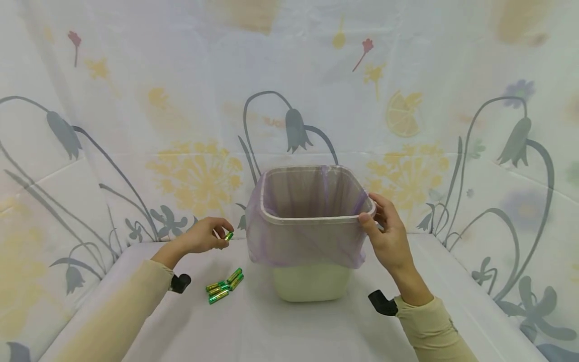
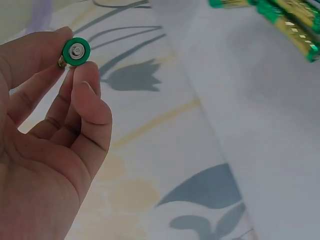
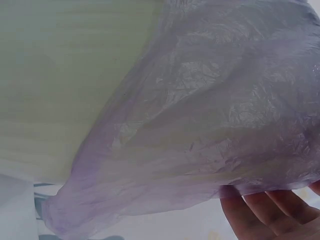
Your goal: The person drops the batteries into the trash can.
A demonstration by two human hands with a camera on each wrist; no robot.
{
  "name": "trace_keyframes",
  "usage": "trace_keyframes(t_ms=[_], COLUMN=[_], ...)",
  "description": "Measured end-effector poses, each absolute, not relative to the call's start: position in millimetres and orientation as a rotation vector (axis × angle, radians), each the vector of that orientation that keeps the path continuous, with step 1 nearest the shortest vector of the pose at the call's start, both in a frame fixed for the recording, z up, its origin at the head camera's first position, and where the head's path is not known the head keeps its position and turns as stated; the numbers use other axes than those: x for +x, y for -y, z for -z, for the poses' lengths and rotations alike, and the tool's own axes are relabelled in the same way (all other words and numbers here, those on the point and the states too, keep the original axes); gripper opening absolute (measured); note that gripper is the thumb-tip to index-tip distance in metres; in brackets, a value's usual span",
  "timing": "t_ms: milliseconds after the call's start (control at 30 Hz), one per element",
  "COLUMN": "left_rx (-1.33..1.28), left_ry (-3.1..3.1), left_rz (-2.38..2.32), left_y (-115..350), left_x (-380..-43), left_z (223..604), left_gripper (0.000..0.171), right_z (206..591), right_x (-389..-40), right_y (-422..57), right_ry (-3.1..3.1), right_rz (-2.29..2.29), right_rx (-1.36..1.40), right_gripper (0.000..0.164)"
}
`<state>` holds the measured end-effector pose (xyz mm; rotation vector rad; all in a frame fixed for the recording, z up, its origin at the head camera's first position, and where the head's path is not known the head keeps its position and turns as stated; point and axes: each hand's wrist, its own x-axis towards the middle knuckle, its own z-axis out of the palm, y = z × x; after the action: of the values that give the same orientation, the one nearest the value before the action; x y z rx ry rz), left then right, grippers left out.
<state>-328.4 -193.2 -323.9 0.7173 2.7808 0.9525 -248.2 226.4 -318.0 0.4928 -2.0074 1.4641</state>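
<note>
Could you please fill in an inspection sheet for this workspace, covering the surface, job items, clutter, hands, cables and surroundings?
Surface: plain white tabletop.
Job items: an upright trash bin with a translucent purple liner bag folded over its rim; loose green-and-gold batteries lying to its left.
Clutter: nothing seen.
Left hand: pinches a single battery above the tabletop, outside the bin.
Right hand: grips the bin's lined rim at its near right corner.
Wrists: a black device at each.
Cables: nothing seen.
Surroundings: white sheeting printed with flowers, behind and at both sides.
</note>
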Motion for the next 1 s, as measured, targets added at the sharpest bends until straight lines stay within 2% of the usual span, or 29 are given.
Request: trace_keyframes(t_ms=[600,767,1000], left_rx=[0.887,0.933,1.067], left_ry=[-2.91,-2.869,-2.845], left_rz=[-0.822,-0.84,-0.88], left_y=[146.8,119.7,83.1], left_x=[-322.3,-319.6,-321.5], left_z=[197.1,183.0,185.1], left_gripper=[0.035,0.036,0.022], right_z=[317.5,317.0,317.6], right_x=[-246.6,-246.2,-246.8], right_y=[-226.3,-225.9,-226.5], right_ry=[2.019,2.023,2.027], right_rz=[-1.452,-1.454,-1.465], right_rx=[0.482,0.475,0.475], right_gripper=[0.048,0.048,0.048])
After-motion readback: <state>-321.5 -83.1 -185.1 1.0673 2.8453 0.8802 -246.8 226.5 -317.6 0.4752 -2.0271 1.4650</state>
